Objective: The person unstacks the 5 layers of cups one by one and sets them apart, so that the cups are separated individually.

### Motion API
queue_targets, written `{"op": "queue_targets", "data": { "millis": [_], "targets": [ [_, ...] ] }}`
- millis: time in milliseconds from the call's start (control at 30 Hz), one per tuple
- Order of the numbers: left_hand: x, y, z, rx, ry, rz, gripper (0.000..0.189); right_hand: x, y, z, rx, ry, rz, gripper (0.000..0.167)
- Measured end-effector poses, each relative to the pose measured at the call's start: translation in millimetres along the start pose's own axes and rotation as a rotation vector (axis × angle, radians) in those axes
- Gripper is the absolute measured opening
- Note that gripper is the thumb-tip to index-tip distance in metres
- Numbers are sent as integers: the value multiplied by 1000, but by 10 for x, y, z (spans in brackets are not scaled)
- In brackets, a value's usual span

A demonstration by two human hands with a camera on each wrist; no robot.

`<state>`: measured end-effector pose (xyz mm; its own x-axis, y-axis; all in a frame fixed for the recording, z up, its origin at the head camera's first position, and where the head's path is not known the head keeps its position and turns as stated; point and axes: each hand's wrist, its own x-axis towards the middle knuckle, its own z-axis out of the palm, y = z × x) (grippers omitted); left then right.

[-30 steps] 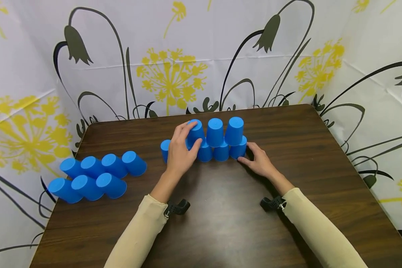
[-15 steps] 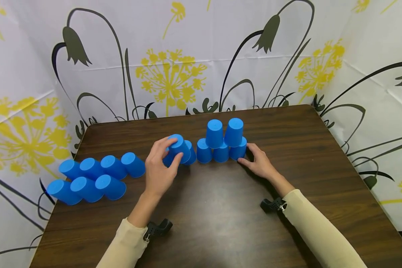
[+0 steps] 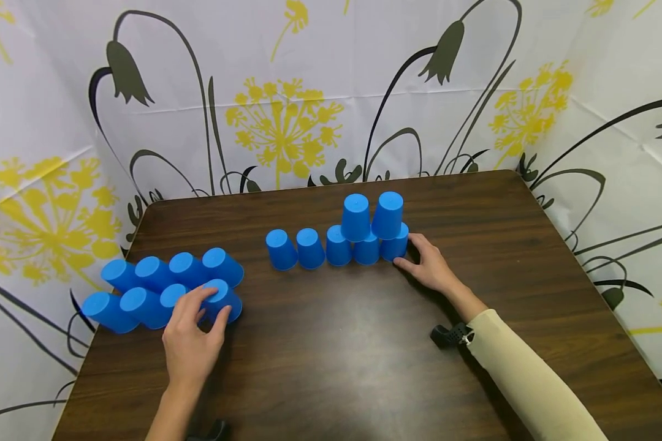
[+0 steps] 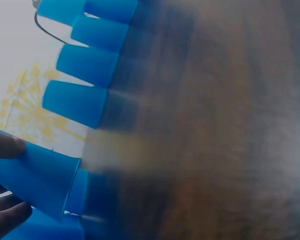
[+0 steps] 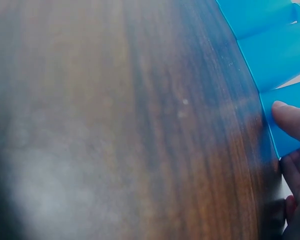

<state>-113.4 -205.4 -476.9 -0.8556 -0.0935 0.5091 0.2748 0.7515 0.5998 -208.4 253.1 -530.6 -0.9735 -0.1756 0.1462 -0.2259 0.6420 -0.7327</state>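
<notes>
Near the left group of cups, my left hand (image 3: 192, 343) grips an upside-down blue plastic cup (image 3: 224, 299) between thumb and fingers. In the left wrist view this held cup (image 4: 37, 175) is tilted, its rim close to another cup behind it. My right hand (image 3: 433, 268) holds the lower right end cup (image 3: 394, 245) of the middle row, thumb on its front near the rim. The thumb (image 5: 290, 117) shows against that cup in the right wrist view. Two upper cups, the left one (image 3: 355, 217) and the right one (image 3: 388, 214), bridge the three right-hand cups of this row.
Two more upside-down cups, one at the row's left end (image 3: 281, 250) and its neighbour (image 3: 311, 249), stand without cups on top. A two-row group of several cups (image 3: 153, 275) stands at the table's left. A flowered cloth (image 3: 287, 55) hangs behind the brown table (image 3: 331, 367).
My left hand lifted the left upper cup off the middle row and carried it left and nearer to me, to the front row of the left group. My right hand stayed in place.
</notes>
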Motion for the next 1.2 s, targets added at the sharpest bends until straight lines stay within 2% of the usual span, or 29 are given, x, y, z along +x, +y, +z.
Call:
{"op": "queue_targets", "data": {
  "millis": [233, 400, 667, 933, 1067, 1200],
  "targets": [
    [-17, -86, 58, 65, 33, 2, 44, 8, 2, 8, -18, 5, -13, 64],
    [-1, -96, 75, 105, 50, -11, 44, 16, 16, 15, -25, 7, -25, 64],
    [44, -86, 61, 152, 92, 35, 46, 15, 24, 14, -22, 7, -20, 64],
    [55, -92, 41, 176, 96, 47, 47, 43, 26, 23, -23, 7, -24, 64],
    [60, -63, -13, 182, 129, 108, 47, 40, 25, 31, -18, 9, -25, 64],
    [112, 45, -21, 118, 221, 243, 39, 19, 31, 29, -13, 15, -25, 63]
  ]
}}
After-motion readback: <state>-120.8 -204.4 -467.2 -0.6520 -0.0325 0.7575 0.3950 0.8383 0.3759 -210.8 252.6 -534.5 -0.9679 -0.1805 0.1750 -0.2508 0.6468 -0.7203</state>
